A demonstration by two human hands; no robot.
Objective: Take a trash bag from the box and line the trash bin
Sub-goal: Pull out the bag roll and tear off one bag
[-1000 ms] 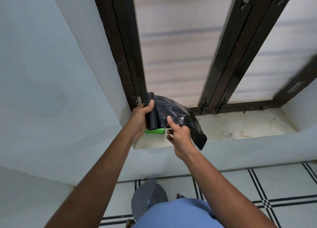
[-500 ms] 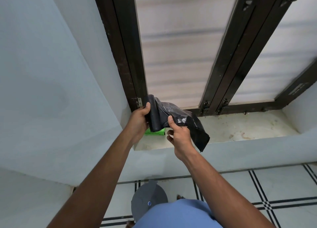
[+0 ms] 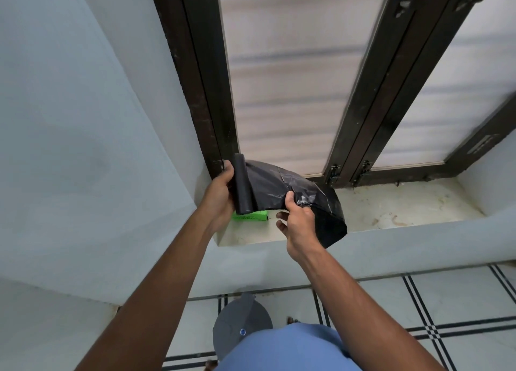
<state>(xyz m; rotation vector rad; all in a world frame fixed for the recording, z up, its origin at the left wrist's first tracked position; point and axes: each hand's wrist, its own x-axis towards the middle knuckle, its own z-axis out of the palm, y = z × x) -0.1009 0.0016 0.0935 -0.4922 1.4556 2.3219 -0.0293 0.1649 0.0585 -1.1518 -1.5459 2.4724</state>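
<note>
My left hand grips a black roll of trash bags, held upright above the window ledge. From the roll a black trash bag is drawn out to the right, and its loose end hangs down past my right hand, which pinches the bag between thumb and fingers. The green box lies on the ledge just under the roll, partly hidden by it. The grey trash bin stands on the floor below, by my body, its lid up.
The stained window ledge runs to the right under a dark-framed frosted window. A pale wall closes the left side. Tiled floor with black lines lies at the lower right.
My right hand has pulled the bag further to the right, so more of it is unrolled. The roll in my left hand has stayed in place.
</note>
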